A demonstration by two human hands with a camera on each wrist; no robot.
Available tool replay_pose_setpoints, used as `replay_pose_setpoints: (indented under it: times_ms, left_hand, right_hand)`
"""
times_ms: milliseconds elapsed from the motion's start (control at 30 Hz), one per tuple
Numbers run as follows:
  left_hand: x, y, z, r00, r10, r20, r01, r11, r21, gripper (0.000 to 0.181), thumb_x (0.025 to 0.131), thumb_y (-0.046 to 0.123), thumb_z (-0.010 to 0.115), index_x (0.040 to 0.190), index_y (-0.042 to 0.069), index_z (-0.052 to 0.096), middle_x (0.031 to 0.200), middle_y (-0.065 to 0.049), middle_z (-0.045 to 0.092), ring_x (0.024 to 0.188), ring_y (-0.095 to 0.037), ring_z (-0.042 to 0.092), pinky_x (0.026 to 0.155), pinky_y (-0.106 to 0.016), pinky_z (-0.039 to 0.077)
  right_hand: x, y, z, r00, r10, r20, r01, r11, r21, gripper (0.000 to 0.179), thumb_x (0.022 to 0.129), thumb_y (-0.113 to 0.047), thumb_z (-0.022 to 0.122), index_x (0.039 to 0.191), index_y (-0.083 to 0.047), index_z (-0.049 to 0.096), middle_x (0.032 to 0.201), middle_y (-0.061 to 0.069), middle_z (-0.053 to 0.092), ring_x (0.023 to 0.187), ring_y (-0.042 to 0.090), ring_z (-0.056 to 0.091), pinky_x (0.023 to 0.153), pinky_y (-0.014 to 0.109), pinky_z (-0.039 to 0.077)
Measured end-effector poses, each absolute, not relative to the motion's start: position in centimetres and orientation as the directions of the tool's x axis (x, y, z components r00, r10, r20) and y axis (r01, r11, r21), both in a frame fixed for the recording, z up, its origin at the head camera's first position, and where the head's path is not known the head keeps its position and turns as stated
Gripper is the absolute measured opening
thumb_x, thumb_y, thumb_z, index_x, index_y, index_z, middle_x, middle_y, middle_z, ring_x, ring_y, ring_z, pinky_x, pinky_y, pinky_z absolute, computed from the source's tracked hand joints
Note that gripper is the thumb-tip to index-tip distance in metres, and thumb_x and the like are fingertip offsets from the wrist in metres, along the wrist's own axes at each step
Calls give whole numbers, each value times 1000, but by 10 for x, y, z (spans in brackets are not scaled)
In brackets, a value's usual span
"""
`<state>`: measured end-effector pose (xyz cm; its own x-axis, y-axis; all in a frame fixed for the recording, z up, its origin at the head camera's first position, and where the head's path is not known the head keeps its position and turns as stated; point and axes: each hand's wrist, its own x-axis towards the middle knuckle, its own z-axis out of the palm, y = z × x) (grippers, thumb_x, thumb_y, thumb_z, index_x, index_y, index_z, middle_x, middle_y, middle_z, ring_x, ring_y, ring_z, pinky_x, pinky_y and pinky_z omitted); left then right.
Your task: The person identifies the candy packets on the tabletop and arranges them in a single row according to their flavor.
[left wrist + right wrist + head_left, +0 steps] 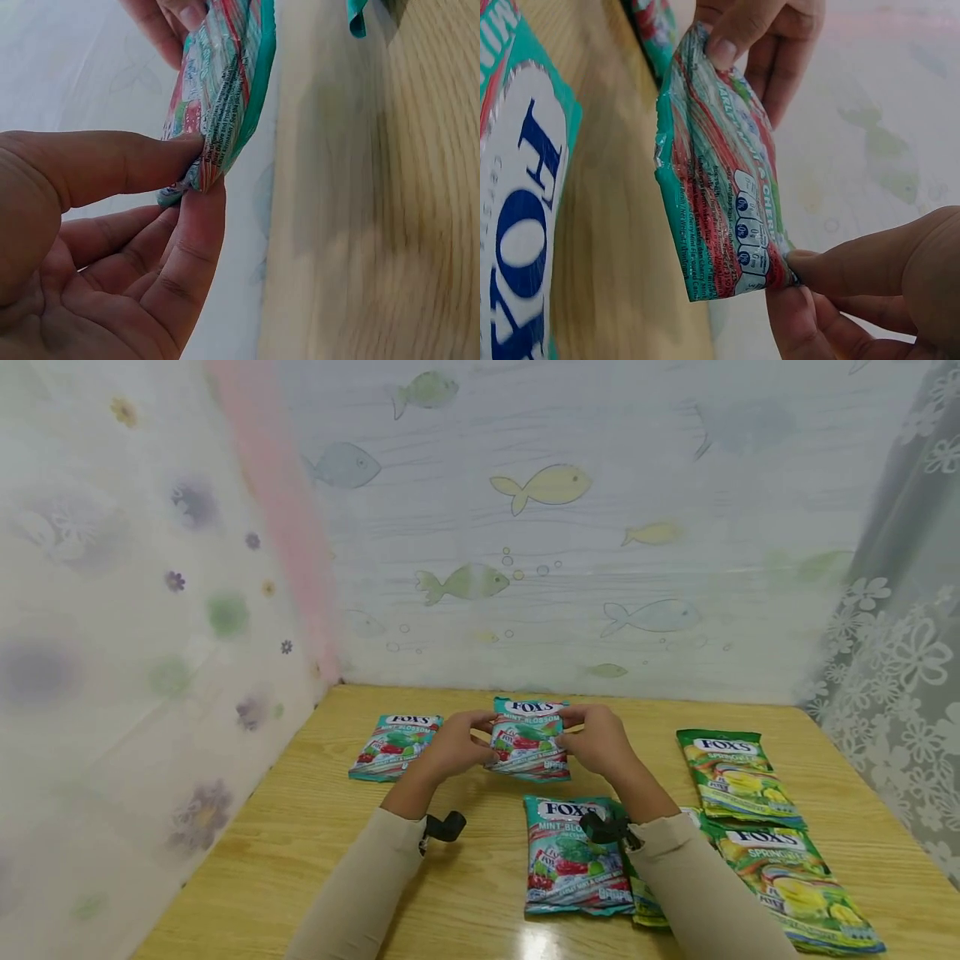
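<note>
We've got the held mint bag (528,743) up at the bench's (255,860) 12 o'clock, left hand (456,747) and right hand (603,742) each pinching one side; it looks slick, so edge-only grips could let it slip, and our right wrist camera (600,828) might snag the nearer mint bag (572,864) at its 5 o'clock

A candy bag (528,742) is between the left hand (453,745) and right hand (602,742). On the table (292,835), a second bag (388,748) lies left, a third bag (573,864) in front, a fourth bag (738,777) right, behind a fifth bag (798,893).
</note>
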<state>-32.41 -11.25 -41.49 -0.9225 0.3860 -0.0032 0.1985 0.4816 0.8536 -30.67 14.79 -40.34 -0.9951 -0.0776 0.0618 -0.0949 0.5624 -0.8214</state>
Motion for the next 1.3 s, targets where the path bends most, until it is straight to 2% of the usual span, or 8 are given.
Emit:
replay_pose_setpoints:
  times_ms: [233, 333, 500, 667, 833, 1033, 1300]
  left_hand:
    - [-325, -128, -409, -934, 355, -26, 177, 525, 833, 67, 90, 8, 79, 151, 15, 54, 139, -11, 61, 106, -24, 70, 84, -41, 59]
    - [-326, -134, -406, -944, 329, -26, 168, 545, 821, 63, 90, 9, 79, 148, 12, 57, 136, -14, 63, 97, -24, 70, 82, -44, 59]
    - [-330, -144, -406, -951, 303, -55, 134, 569, 811, 57, 92, 9, 77, 146, 8, 58, 135, -18, 63, 84, -22, 72, 82, -47, 62]
    - [-334, -154, -410, -957, 276, -87, 85, 554, 828, 55, 93, 8, 76, 145, 7, 59, 134, -20, 64, 87, -24, 72, 78, -42, 63]
    - [-337, -161, -415, -963, 246, -110, 49, 561, 826, 53, 92, 8, 77, 143, 6, 60, 131, -20, 64, 90, -25, 70, 74, -39, 63]
    - [-340, -167, -420, -968, 211, -134, 22, 608, 794, 48, 94, 6, 75, 140, 7, 63, 127, -18, 65, 73, -24, 68, 65, -37, 60]
    - [-339, -176, -415, -974, 179, -140, 5, 632, 775, 46, 93, 2, 74, 138, 5, 65, 124, -20, 64, 80, -26, 67, 65, -36, 60]
  right_hand:
    - [-309, 128, -406, -995, -77, 68, -100, 584, -805, 45, 94, -8, 73, 138, -1, 64, 126, 20, 68, 98, 29, 75, 79, 37, 64]
    - [-311, 118, -406, -995, -76, 66, -98, 589, -802, 45, 94, -8, 73, 137, -2, 65, 125, 19, 69, 94, 25, 74, 78, 36, 63]
    - [-316, 104, -409, -996, -63, 56, -82, 595, -799, 44, 93, -8, 75, 135, -2, 67, 123, 17, 70, 100, 27, 71, 78, 36, 62]
    - [-320, 91, -417, -997, -56, 56, -78, 592, -802, 42, 92, -9, 76, 133, -4, 69, 120, 14, 71, 109, 30, 66, 81, 38, 60]
    - [-323, 79, -425, -997, -58, 43, -68, 560, -826, 43, 92, -8, 76, 134, -3, 69, 120, 15, 70, 110, 31, 65, 82, 39, 60]
    - [-323, 68, -429, -997, -66, 25, -56, 527, -848, 44, 93, -4, 74, 136, -3, 66, 122, 16, 68, 107, 29, 66, 71, 32, 57]
    - [-325, 59, -433, -994, -101, 30, -77, 499, -863, 47, 91, -1, 71, 138, -2, 65, 124, 18, 68, 91, 23, 69, 62, 26, 52]
